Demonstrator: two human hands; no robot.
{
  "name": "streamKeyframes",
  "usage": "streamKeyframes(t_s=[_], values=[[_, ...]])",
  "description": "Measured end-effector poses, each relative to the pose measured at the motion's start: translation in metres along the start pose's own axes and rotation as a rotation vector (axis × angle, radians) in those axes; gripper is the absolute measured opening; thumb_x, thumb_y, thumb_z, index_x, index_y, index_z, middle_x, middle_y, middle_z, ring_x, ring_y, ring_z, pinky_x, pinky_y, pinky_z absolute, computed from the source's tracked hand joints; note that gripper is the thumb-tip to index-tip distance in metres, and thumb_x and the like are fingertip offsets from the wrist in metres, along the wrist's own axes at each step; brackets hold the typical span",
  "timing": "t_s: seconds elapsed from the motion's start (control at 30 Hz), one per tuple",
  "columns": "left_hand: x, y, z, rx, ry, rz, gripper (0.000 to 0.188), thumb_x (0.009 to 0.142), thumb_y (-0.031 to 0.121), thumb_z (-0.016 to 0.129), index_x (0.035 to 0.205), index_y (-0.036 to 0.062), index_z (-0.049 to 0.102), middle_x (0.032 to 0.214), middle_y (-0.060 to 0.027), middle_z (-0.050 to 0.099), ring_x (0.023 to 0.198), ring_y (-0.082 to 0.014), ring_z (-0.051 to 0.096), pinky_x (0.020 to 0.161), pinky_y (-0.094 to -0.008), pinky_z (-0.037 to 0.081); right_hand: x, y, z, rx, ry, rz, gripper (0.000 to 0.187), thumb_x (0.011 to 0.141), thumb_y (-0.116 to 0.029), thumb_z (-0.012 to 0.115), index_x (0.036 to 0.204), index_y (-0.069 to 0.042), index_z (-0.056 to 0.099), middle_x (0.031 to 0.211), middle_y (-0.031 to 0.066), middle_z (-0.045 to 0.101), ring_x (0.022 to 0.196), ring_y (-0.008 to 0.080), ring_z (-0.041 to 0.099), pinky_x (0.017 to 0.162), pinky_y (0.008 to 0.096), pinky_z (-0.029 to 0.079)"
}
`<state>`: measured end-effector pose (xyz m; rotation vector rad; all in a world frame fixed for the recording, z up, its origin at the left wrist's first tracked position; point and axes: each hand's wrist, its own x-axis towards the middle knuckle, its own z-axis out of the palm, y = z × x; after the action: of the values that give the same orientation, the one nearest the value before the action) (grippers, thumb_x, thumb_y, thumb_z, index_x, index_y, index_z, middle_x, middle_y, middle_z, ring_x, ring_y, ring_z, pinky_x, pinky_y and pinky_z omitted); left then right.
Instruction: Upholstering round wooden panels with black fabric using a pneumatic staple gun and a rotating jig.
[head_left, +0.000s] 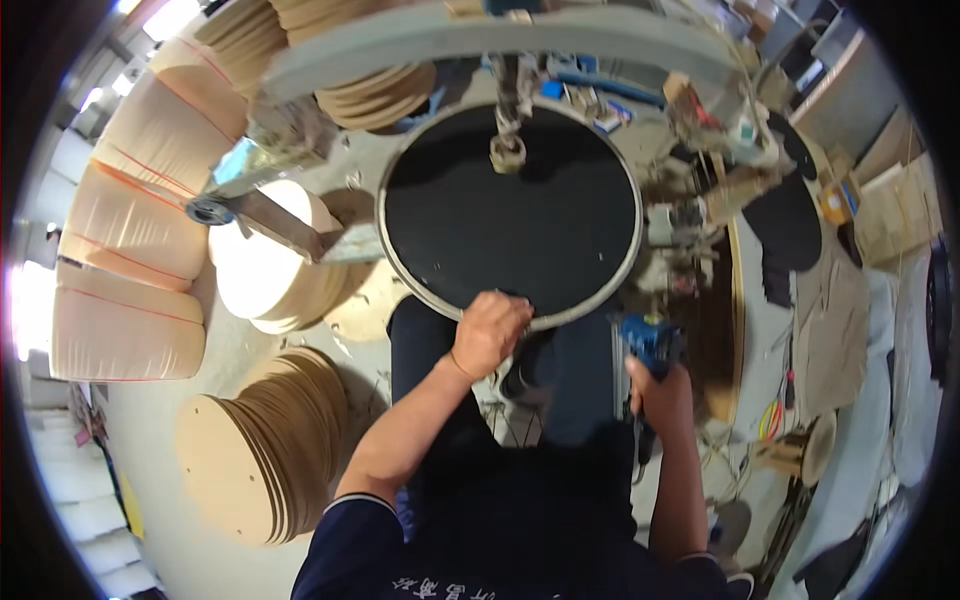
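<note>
In front of me is a large round disc covered in black fabric [510,225], with a pale rim [384,235] around it. At its near edge my left hand [490,330] is closed, its fingers curled over the rim and the black fabric there; the fingertips are partly hidden. My right hand [657,392] is wrapped around the handle of a blue pistol-grip power tool [652,340], held to the right of the disc and apart from it. A dark cord or hose runs down from its handle. A metal clamp rod [508,150] comes down onto the disc's far part.
A grey frame arm [420,48] arches over the disc. Thin round boards [235,470] are stacked at lower left, and large wrapped cream foam rolls [130,320] line the left. Cut black fabric [785,235] and brown sheets [835,335] lie at right.
</note>
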<state>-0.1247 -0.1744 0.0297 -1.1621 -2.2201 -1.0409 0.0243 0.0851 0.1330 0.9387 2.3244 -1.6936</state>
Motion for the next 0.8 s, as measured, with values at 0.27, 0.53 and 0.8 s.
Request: streamKeyframes(t_s=[0.27,0.53,0.8], values=[[-0.008,0.008,0.008,0.019,-0.036,0.014,0.026,0.079,0.002,0.077,0.105,0.0023,0.074,0.107,-0.0067,0.073,0.095,-0.0269,0.068,0.087,-0.0401,0.056,-0.002,0.004,-0.003,-0.008,-0.016,-0.005,0.042,0.098,-0.032,0.074,0.066,-0.009,0.060,0.054,0.0007,0.058,0.049,0.0122,0.057,0.052,0.0310,0.044],[-0.011,0.025,-0.004,0.131,-0.163,-0.006,0.035,0.087,0.010,0.076,0.121,0.0020,0.073,0.115,-0.0044,0.068,0.109,-0.0239,0.063,0.100,-0.0426,0.052,0.011,-0.008,-0.007,-0.059,-0.042,-0.021,0.048,0.098,-0.039,0.072,0.064,-0.010,0.059,0.053,0.0004,0.057,0.049,0.0123,0.057,0.051,0.0315,0.043],[-0.020,0.021,-0.006,0.185,-0.186,0.013,0.046,0.081,0.007,0.071,0.127,0.0028,0.073,0.117,-0.0039,0.068,0.114,-0.0235,0.063,0.105,-0.0423,0.052,0.038,-0.029,-0.013,-0.095,-0.030,0.016,0.047,0.098,-0.039,0.074,0.067,-0.008,0.058,0.056,-0.0003,0.055,0.049,0.0116,0.057,0.050,0.0308,0.043]])
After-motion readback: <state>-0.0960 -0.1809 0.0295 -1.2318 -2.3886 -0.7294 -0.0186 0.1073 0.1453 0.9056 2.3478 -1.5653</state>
